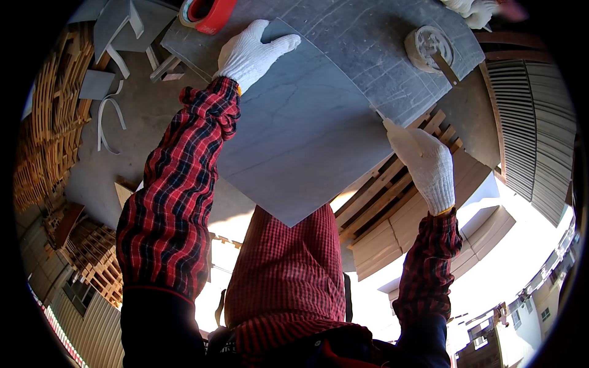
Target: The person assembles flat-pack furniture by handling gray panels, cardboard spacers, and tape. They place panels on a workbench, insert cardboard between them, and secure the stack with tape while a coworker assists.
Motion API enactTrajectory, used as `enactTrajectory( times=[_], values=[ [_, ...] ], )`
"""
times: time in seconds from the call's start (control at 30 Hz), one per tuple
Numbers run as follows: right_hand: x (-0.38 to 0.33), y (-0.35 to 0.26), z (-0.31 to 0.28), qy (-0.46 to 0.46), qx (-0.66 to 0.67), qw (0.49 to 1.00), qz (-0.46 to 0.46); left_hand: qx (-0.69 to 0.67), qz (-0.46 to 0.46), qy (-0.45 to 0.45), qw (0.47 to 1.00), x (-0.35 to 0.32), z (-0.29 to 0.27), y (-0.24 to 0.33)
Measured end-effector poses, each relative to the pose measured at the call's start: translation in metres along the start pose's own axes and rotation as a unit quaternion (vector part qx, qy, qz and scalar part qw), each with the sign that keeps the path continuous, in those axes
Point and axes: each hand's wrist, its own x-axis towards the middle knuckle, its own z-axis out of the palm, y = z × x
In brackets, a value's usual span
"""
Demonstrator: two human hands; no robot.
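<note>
A large grey sheet with faint marble-like veins (307, 116) lies turned cornerwise on the worktable, one corner reaching toward my body. My left hand (248, 56), in a white knit glove, rests at its far left edge, thumb and forefinger spread apart. At the sheet's right corner is my right hand (423, 162), also gloved, its fingers closed. A small pale tip pokes out beyond these fingers beside the sheet's edge; the rest of what they hold is hidden. Farther right stands a round tub of whitish paste (417, 52) with a flat-bladed spreader (445, 69) leaning out of it.
The dusty grey worktable (356, 37) carries a red tape roll (215, 15) at its far left. Another person's white-gloved hand (475, 11) shows at the far right. Wooden slats (383, 196) and stacked pale boards (417, 224) lie at right, piled pallets (52, 116) at left.
</note>
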Motion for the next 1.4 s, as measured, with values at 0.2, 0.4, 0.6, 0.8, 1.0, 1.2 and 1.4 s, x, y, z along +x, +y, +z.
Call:
enactTrajectory(
  times=[0.2, 0.4, 0.6, 0.8, 1.0, 1.2, 1.4],
  values=[
    [0.002, 0.000, 0.001, 0.014, 0.006, 1.000, -0.019, 0.015, -0.001, 0.009, 1.000, 0.000, 0.001, -0.001],
    [0.004, 0.003, 0.003, 0.033, -0.001, 0.998, -0.048, 0.009, 0.001, 0.011, 1.000, 0.002, 0.004, -0.004],
    [0.006, 0.006, 0.005, 0.035, -0.002, 0.998, -0.050, -0.002, 0.005, 0.011, 1.000, 0.000, 0.002, 0.002],
    [0.007, -0.001, 0.001, 0.010, -0.006, 0.999, -0.030, 0.017, 0.008, 0.021, 1.000, 0.002, 0.004, -0.004],
    [0.005, 0.016, 0.008, 0.044, -0.001, 0.997, -0.061, 0.007, 0.001, -0.003, 1.000, 0.001, -0.001, 0.002],
    [0.008, -0.007, 0.003, 0.023, -0.019, 0.999, -0.040, 0.027, 0.007, 0.014, 1.000, 0.002, 0.001, -0.004],
    [0.013, -0.008, 0.009, 0.050, -0.028, 0.994, -0.093, 0.024, 0.010, 0.011, 1.000, 0.004, 0.002, -0.008]
  ],
)
